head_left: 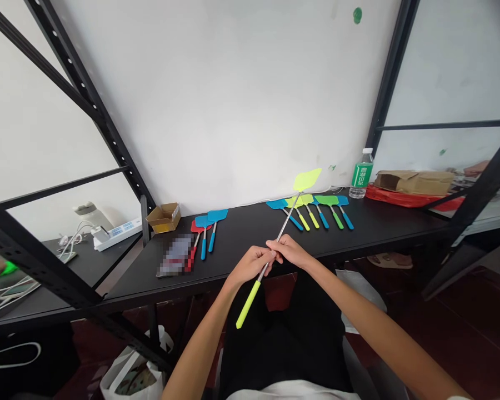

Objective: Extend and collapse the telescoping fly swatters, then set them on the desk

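Note:
Both of my hands grip the thin metal rod of a yellow-green fly swatter [248,304], which is extended and slants up to the right over the table edge. My left hand [252,264] closes on the rod just above the handle. Right beside it, my right hand [289,251] pinches the rod a little higher. The swatter's flat head points away from me. Behind it lies a row of blue, yellow and green fly swatters [332,201] with short rods. Further left are two blue fly swatters [217,215] and a red one [194,244].
On the black table [241,233] stand a small open cardboard box [164,218] at left and a water bottle [361,175] at right. A blurred-out flat item [175,255] lies near the front edge. Black metal posts [87,94] frame the table. A white bag [133,372] is below.

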A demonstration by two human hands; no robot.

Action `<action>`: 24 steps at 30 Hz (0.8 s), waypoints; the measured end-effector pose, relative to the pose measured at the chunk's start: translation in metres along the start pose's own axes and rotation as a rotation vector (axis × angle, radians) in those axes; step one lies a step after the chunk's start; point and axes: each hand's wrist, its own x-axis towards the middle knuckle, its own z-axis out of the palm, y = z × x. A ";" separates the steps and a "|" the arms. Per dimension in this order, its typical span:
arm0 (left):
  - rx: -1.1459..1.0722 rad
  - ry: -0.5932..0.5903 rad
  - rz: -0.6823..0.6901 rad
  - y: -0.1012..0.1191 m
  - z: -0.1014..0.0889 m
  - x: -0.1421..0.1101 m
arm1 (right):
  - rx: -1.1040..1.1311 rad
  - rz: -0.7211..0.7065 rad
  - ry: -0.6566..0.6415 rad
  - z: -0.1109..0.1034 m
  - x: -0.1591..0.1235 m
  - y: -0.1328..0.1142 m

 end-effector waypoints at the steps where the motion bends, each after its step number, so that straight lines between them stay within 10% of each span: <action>1: -0.010 -0.003 -0.011 0.000 0.000 0.000 | 0.018 0.008 0.008 0.001 0.001 0.001; 24: -0.132 -0.043 -0.088 0.003 -0.009 -0.001 | 0.195 0.036 0.273 0.003 0.002 0.007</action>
